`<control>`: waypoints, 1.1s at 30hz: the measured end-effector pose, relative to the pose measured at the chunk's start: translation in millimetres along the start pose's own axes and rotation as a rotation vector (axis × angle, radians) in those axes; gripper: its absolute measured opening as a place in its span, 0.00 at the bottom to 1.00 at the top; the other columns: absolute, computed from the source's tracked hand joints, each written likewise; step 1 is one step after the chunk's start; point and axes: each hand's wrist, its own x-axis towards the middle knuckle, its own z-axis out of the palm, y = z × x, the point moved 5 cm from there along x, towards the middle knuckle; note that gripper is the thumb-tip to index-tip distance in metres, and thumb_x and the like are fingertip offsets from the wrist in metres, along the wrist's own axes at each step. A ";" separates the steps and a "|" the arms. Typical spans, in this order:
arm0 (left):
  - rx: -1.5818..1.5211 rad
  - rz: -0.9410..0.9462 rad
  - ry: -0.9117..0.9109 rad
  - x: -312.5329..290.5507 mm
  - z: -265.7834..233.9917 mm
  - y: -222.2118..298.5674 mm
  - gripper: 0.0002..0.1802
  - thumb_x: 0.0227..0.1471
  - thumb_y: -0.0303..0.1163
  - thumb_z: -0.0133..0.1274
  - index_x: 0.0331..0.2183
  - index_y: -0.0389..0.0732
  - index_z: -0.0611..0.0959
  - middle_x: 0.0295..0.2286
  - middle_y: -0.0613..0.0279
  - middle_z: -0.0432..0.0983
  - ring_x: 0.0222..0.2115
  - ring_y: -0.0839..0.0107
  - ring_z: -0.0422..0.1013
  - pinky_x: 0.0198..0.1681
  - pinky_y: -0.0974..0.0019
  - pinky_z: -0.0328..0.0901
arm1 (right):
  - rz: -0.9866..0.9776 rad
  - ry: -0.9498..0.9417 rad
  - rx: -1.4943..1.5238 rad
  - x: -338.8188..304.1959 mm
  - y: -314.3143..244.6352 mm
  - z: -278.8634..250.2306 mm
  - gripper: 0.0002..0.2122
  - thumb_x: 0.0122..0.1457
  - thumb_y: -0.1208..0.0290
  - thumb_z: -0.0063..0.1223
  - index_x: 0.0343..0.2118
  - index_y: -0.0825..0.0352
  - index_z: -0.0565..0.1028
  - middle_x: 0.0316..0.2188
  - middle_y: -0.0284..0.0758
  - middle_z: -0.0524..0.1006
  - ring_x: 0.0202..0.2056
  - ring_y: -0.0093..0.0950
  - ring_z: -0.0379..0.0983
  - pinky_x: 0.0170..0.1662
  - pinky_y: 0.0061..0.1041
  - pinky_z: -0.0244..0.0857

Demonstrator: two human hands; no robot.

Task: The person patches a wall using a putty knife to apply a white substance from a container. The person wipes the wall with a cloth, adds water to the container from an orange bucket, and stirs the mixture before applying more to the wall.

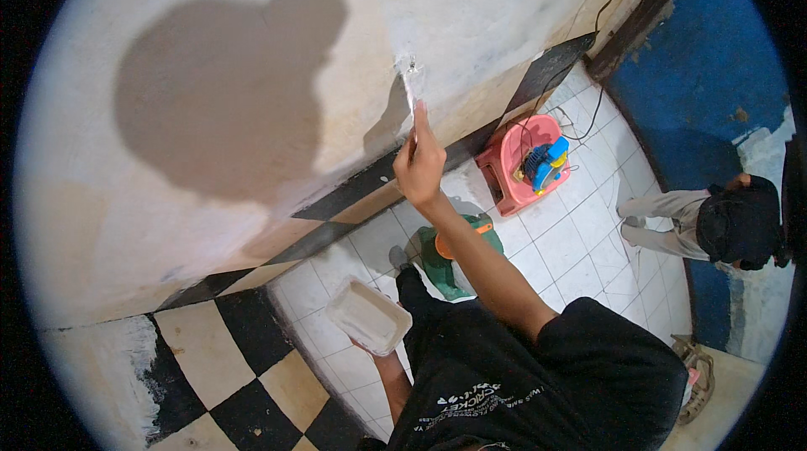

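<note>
Tray edges: pale rectangular tray [370, 316] above the left hand [361, 347], well apart from the wall [479, 5]
Left fingers: mostly hidden beneath the tray; cannot tell how closed
Right fingers: the right hand [422, 167] is clamped on a slim pale tool [410, 91], index finger stretched along it
Tool tip: at or just beside a rough white patch [411, 63]
Floor: glossy white tiles [580, 241], running between pink stool [508, 152] and standing person [672, 214]
Wall base: black and cream checks
Stool: moulded plastic, bearing a blue-yellow device [551, 163]
</note>
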 end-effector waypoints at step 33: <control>0.000 0.031 0.060 -4.9 -10.3 10.3 0.47 0.44 0.59 0.55 0.60 0.50 0.58 0.57 0.49 0.56 0.55 0.46 0.57 0.53 0.32 0.53 | 0.646 -0.314 0.181 -116.4 27.4 20.3 0.15 0.56 0.81 0.41 0.48 0.74 0.68 0.35 0.42 0.75 0.30 0.31 0.74 0.35 0.26 0.68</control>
